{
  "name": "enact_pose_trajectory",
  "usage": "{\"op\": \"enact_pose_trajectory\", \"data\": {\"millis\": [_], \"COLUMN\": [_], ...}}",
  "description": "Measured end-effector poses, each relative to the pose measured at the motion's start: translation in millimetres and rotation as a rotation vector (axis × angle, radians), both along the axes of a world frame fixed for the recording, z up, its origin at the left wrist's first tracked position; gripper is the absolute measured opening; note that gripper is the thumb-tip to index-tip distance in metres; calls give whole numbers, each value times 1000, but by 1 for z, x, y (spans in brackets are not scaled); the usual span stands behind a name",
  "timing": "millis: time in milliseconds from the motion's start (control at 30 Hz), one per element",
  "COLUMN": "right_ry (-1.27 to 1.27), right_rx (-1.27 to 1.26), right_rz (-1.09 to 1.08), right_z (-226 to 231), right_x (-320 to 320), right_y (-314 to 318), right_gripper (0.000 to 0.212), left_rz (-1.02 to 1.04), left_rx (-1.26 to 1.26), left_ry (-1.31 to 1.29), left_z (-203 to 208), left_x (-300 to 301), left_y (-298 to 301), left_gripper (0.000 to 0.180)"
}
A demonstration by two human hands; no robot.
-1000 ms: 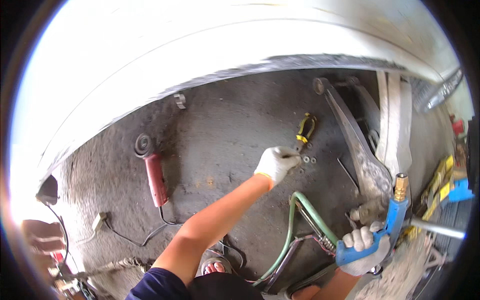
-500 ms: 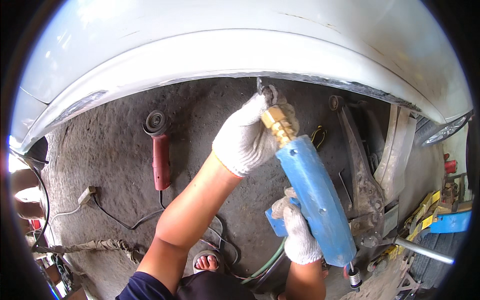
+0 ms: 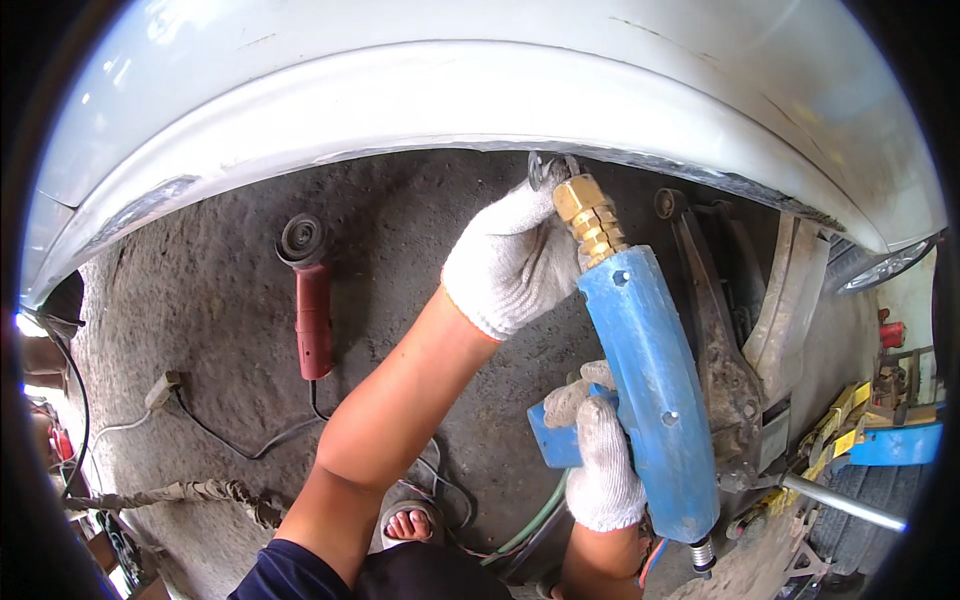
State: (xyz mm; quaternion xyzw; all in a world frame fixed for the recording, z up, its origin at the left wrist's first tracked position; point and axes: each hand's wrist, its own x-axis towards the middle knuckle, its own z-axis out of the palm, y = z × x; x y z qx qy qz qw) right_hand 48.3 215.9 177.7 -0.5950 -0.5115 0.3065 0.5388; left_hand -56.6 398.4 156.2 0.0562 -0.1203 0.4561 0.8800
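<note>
My right hand (image 3: 608, 465), in a white knit glove, is wrapped round the grip of a blue spot-welding gun (image 3: 655, 400) with a brass nose (image 3: 590, 215). The gun tilts away from me, its nose pointing up toward the lower edge of a white car's sill (image 3: 420, 110). Beside the nose, my gloved left hand (image 3: 515, 255) is closed on a small metal ring (image 3: 536, 170) just under that edge. Its fingertips are partly hidden behind the nose. Whether the ring touches the sill I cannot tell. Dark, scraped patches (image 3: 700, 172) run along the sill's lower edge.
A red angle grinder (image 3: 312, 310) lies on the concrete floor to the left, its cord running toward my feet. Rusty suspension arms (image 3: 725, 370) lie on the right, near a tyre (image 3: 870, 515) and a yellow-marked metal part (image 3: 850, 420). A green hose (image 3: 530, 525) passes below.
The gun and both hands have shifted slightly right, and the nose has risen closer to the sill. The ring now shows more of its round face. My view has moved a little too.
</note>
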Motion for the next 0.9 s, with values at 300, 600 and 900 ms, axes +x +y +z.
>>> {"op": "enact_pose_trajectory", "data": {"millis": [300,600,900], "right_ry": [259,419,84], "right_rx": [-157,-144,-98], "right_rz": [-46,-78,-119], "right_z": [18,49,49], "right_x": [-3,-15,-19], "right_y": [-6,-4,-6], "right_gripper": [37,37,31], "left_rz": [4,-32,-27], "left_rx": [-125,-183,-243], "left_ry": [-120,-214,-239], "left_z": [0,7,17], "left_x": [7,15,11], "left_y": [-7,-13,-22], "left_gripper": [29,28,33]}}
